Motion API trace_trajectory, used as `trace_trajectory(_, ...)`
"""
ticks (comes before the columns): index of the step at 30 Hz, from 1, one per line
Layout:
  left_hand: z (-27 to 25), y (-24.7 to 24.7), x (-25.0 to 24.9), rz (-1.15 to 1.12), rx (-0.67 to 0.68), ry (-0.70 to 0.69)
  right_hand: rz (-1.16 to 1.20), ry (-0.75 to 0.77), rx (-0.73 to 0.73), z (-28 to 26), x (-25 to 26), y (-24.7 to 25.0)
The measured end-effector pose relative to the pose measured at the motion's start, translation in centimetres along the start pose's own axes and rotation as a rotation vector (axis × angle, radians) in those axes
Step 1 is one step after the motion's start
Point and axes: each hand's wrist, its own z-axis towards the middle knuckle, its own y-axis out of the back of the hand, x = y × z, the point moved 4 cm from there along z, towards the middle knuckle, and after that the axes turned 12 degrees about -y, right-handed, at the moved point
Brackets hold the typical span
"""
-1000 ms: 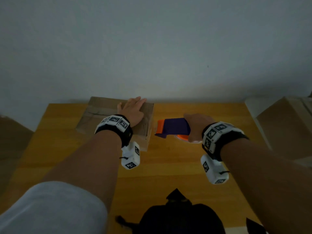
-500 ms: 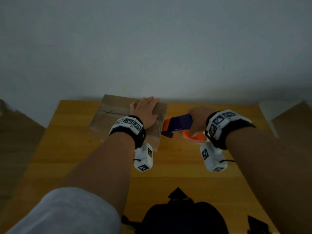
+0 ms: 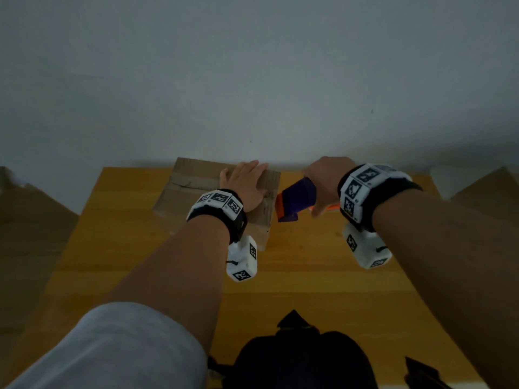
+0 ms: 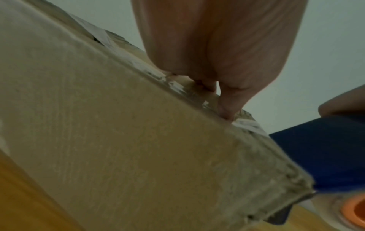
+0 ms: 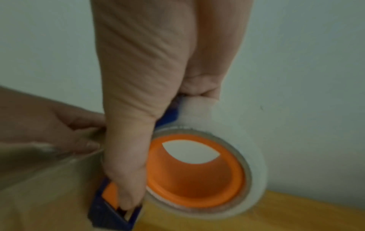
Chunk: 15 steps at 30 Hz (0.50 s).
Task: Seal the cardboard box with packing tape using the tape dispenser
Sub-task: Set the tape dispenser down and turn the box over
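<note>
A flat cardboard box (image 3: 191, 186) lies at the far side of the wooden table (image 3: 309, 270), against the wall. My left hand (image 3: 245, 183) rests flat on its top near the right end, fingers straight; the left wrist view shows the fingers (image 4: 227, 107) pressing the box (image 4: 138, 148) along its top edge. My right hand (image 3: 323, 183) grips a blue and orange tape dispenser (image 3: 295, 197) just off the box's right side. In the right wrist view, fingers and thumb wrap the dispenser (image 5: 110, 207), which carries a clear tape roll (image 5: 254, 164) on an orange hub.
Another cardboard box (image 3: 488, 192) stands off the table's right edge, with dim brown shapes on the left. A black bag (image 3: 297, 357) sits at the table's near edge. The wall rises right behind the box.
My right hand has carried the dispenser left and up to the box's right end, tilting its nose down. The left hand stays flat on the box. The head view has shifted.
</note>
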Motion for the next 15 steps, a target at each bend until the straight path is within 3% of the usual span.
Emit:
trace_trajectory(4,-0.1,-0.1,0.0,0.011,-0.007,-0.010,-0.112,0.021,-0.016,-0.9,1.0,-1.6)
trace_trajectory(9,0.1,0.5,0.6,-0.046,-0.018,-0.019,0.118,-0.177,0.096,-0.9,-1.3,-4.4)
trace_trajectory(13,-0.3,2.7,2.7,-0.330,-0.263,0.045,0.253,-0.258,0.122,-0.4,-2.3,-5.2)
trace_trajectory(15,-1.2,4.0,4.4,-0.285,-0.393,0.126,0.237,-0.284,0.124,-0.4,-1.9,-5.8)
